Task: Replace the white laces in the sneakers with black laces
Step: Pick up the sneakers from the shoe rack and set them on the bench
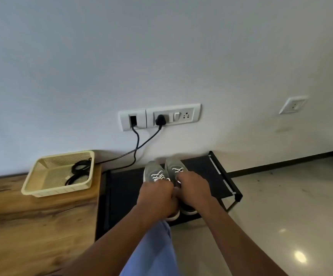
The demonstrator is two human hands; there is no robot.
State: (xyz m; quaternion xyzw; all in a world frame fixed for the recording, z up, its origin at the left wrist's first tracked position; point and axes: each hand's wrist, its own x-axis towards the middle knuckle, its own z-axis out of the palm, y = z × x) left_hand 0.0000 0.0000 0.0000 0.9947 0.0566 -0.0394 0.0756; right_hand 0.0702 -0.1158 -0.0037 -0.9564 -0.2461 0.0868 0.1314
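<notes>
Now both hands, left hand (155, 198) and right hand (192, 188), curl over the grey sneakers (162, 173) on the black rack (205, 166), though what they grip is hidden. Black laces (80, 170) lie in the basket (42, 188) at nine o'clock.

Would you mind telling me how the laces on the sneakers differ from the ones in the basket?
The white laces are threaded crisscross through the grey sneakers; the black laces lie coiled loose in the beige basket. The white laces sit on the black rack; the black laces on the wooden top.
</notes>
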